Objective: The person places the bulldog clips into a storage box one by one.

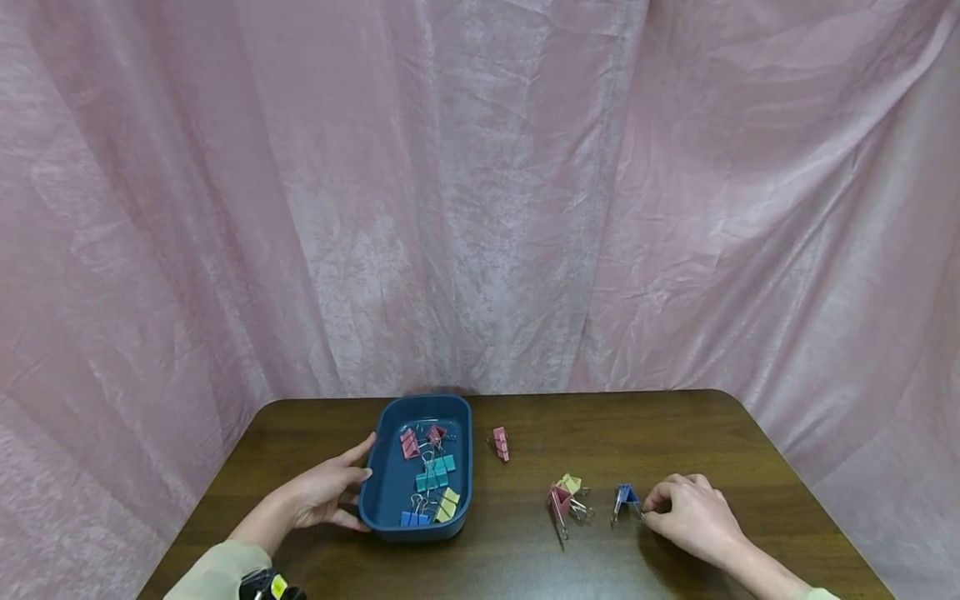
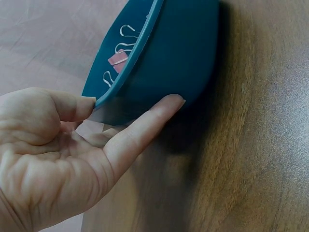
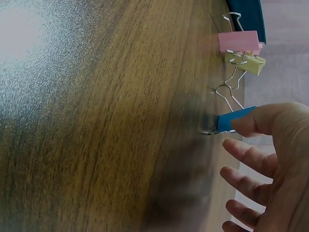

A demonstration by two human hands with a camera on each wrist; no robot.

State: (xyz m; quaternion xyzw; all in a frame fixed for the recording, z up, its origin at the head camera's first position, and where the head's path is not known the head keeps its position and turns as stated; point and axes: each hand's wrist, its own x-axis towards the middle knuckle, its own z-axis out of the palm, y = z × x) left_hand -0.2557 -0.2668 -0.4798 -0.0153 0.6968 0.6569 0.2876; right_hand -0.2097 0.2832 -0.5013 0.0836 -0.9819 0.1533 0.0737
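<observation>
In the head view, a dark-blue rectangular plastic tray with rounded corners [image 1: 389, 490] is placed on a brown wooden table [image 1: 510, 550]; its wall is touched by the left hand [image 1: 322, 496] from between eight and nine o'clock. Inside, six metal binder clips are counted: two pink clips [image 1: 409, 444], two turquoise clips [image 1: 431, 481], one blue clip [image 1: 414, 518] and one yellow clip [image 1: 447, 505]. Outside, four are found: a lone pink clip [image 1: 501, 444] near the tray's three o'clock, a dark-pink clip [image 1: 560, 498] and a pale-yellow clip [image 1: 569, 483] together farther that way, and a bright-blue clip with wire handles [image 1: 627, 493] toward the right hand's [image 1: 693, 517] nine o'clock. The gathering is judged more than half done, with four clips left.

In the left wrist view, the thumb is set at the tray's rim and one finger is laid straight along the wall; the hand is widely spread.

In the right wrist view, the bright-blue clip is met by the thumb at ten o'clock; a narrow gap is seen before the index finger, so a firm pinch seems not yet made.
</observation>
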